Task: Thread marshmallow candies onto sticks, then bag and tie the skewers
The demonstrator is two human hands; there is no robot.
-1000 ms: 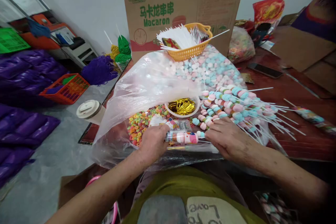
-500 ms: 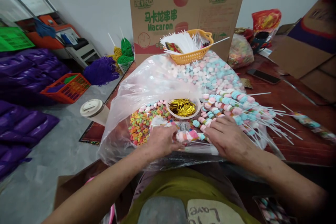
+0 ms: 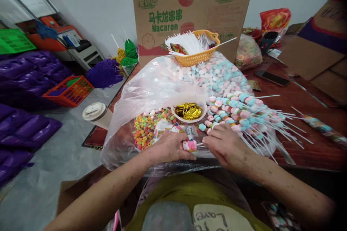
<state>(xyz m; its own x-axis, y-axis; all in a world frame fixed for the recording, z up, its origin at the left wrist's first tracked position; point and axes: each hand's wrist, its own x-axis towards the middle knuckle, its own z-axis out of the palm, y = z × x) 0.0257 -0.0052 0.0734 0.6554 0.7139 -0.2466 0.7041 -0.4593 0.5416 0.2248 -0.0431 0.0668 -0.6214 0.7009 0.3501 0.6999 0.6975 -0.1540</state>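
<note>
My left hand is wrapped round a candy skewer in a printed clear sleeve; its pink-and-white end sticks out past the thumb. From that end a thin white stick runs to the fingertips of my right hand, which are closed on it. Behind my right hand lies a pile of pink, blue and white candy skewers, sticks pointing right. Printed plastic sleeves lie just behind my left hand, beside loose fruit-coloured candy rings. A white bowl holds gold twist ties.
Under a clear plastic sheet lie many pastel candies. A yellow basket with white sticks stands before a large carton. A lidded cup is at the left table edge; a phone and wrapped skewer lie right.
My left hand has slid right along the sleeved skewer, closer to my right hand, so less of the candy shows between them. The view has tilted slightly upward.
</note>
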